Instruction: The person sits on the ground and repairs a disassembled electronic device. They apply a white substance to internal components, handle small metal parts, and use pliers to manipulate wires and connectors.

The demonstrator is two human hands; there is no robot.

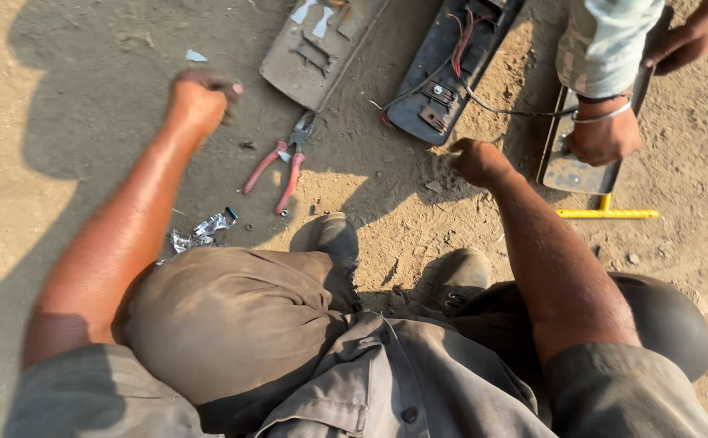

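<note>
Nearest to me, the squatting person's knees and dusty boots (334, 237) filled the bottom of the view, planted on loose, sandy ground (62, 97) in hard sunlight, with long shadows across it. From there both bare arms ran forward and spread wide, so the hands sat well apart.

The left hand (198, 99) was curled into a fist out on the dirt, knuckles up; I could not tell whether anything lay inside it. The right hand (477, 160) was also closed, its fingertips pressed toward the sand just beside the near corner of the black wired panel (443, 77). That was the relation I watched: the panel lay ahead of and slightly left of the right hand, its long axis slanting away up and to the right, red and black wires (461, 36) spilling along it. The right hand was plainly the nearer one.

Between the two hands, red-handled pliers (279, 166) lay on the ground, jaws pointing away, handles toward the knees, nearer the left hand but untouched. A crumpled foil wrapper (204, 229) sat by the left knee.

Farther out, a grey metal plate (313, 49) lay beside the panel. At far right, another person's hand (605, 134) gripped a second plate (573, 166) above a yellow bar (605, 213).
</note>
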